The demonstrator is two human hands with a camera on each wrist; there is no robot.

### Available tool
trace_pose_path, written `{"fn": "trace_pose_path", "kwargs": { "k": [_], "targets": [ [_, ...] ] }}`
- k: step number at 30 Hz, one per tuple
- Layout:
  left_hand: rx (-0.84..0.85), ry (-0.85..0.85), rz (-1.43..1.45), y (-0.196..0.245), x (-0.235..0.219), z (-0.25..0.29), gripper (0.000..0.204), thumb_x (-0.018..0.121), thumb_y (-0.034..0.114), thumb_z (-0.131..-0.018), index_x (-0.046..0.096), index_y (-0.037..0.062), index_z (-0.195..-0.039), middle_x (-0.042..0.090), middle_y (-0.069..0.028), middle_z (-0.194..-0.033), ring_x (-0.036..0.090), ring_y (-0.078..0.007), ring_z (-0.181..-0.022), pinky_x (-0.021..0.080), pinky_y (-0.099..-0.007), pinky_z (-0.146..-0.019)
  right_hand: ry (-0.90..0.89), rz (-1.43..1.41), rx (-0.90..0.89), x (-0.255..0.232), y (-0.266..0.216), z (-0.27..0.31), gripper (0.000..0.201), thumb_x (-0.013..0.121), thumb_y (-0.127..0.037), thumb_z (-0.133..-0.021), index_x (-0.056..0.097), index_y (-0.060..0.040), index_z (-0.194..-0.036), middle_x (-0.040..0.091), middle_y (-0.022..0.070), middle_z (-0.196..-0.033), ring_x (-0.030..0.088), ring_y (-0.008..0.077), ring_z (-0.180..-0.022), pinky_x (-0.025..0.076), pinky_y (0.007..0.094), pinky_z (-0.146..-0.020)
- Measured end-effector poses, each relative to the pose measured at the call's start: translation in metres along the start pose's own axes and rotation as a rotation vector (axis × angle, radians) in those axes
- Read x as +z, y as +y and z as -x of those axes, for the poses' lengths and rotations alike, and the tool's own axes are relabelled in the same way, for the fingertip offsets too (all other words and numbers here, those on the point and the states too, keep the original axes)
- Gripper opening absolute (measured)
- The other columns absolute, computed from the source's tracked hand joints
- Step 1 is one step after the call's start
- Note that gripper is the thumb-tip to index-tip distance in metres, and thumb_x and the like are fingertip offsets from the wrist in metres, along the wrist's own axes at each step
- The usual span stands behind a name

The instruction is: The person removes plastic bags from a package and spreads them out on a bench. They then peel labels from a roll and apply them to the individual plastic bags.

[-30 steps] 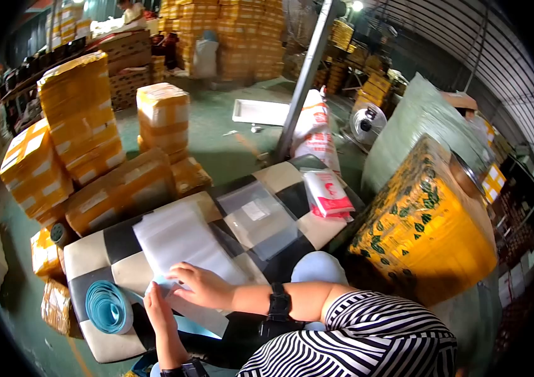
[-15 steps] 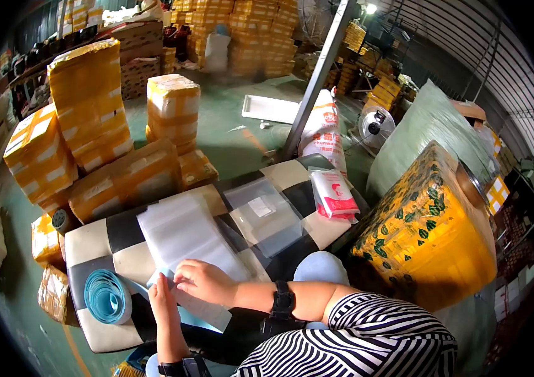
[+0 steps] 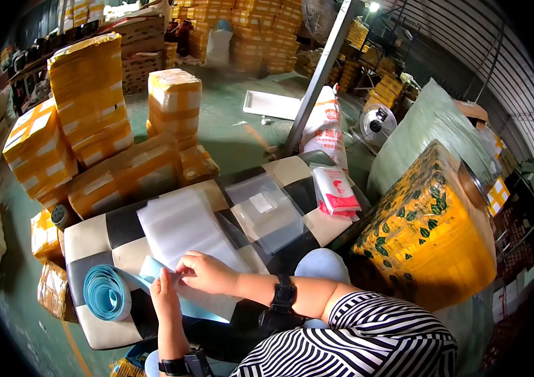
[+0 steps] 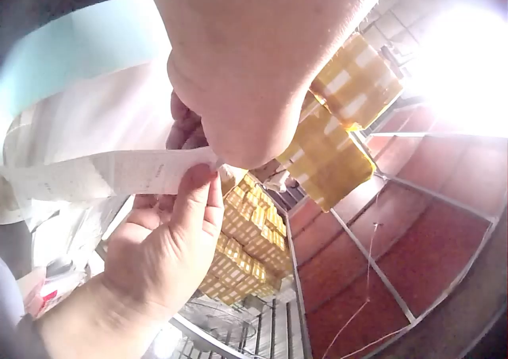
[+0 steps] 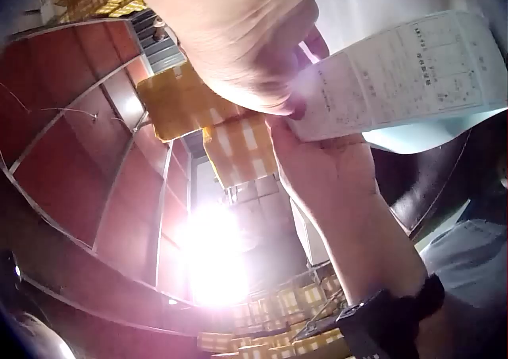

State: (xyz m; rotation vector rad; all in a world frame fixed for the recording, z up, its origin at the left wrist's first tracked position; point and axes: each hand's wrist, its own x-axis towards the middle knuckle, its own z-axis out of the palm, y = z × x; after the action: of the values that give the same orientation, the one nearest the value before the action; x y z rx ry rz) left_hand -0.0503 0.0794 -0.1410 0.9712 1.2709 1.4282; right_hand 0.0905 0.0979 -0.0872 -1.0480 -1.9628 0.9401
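Observation:
A printed white label strip with pale blue backing is held between both hands. The right hand pinches it between thumb and fingers; in the left wrist view this hand has its thumb on the strip. Close beside it, the left hand grips the strip's edge, its fingers partly hidden. A blue roll lies to the left on the checkered bench, with a band running from it to the hands. Clear plastic sheets lie just beyond the hands.
A clear packet with a white label and a red-and-white packet lie on the bench. Taped boxes stand behind at left. At right are a large yellow wrapped box, a pale green sack and a fan.
The hands have stayed close together over the bench while the strip shifted between them. The right hand's fingers, more spread a second ago, have drawn in on it. The head view has shifted slightly.

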Motion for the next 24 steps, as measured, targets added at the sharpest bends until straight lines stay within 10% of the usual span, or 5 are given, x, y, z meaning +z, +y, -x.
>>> {"fn": "trace_pose_path", "kwargs": {
  "k": [24],
  "targets": [
    [-0.05, 0.026, -0.08, 0.002, 0.002, -0.003, 0.043, 0.045, 0.029, -0.092, 0.045, 0.0056, -0.056, 0.037, 0.0056, -0.051, 0.029, -0.0048, -0.049, 0.021, -0.024, -0.043, 0.12, 0.271, -0.15, -0.002, 0.001, 0.006, 0.008, 0.059, -0.007, -0.071, 0.054, -0.0057, -0.077, 0.056, 0.0079, -0.083, 0.055, 0.0257, -0.082, 0.045, 0.0331, -0.071]
  ]
}}
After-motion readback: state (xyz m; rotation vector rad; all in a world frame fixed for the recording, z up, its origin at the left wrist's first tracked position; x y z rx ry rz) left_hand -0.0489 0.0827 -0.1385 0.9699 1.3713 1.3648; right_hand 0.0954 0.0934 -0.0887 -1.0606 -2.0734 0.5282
